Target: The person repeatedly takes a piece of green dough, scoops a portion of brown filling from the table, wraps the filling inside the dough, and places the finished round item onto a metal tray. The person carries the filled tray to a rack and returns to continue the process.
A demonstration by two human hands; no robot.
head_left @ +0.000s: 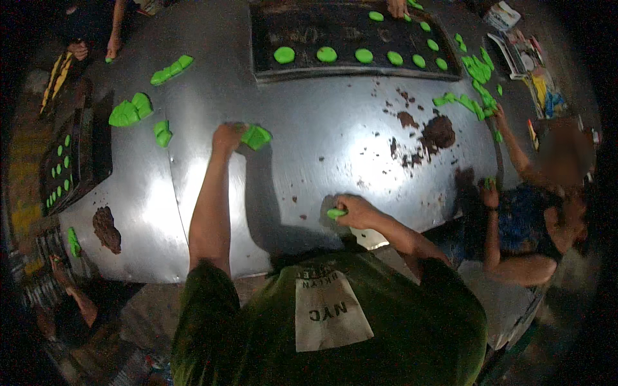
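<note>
I stand at a shiny steel table [322, 141]. My left hand [226, 136] is stretched forward and grips a large lump of bright green dough [256, 136] lying on the table's middle. Close to my body, my right hand [356, 211] is closed on a small piece of green dough [336, 213] at the table's near edge. More green dough chunks [131, 110] lie to the left of my left hand.
A dark baking tray [347, 71] at the far side carries several flat green discs. A second tray [64, 168] with small green pieces sits at the left. Brown crumbs [438, 132] lie at the right. A person [547, 212] works at the right; other hands reach in at the far edge.
</note>
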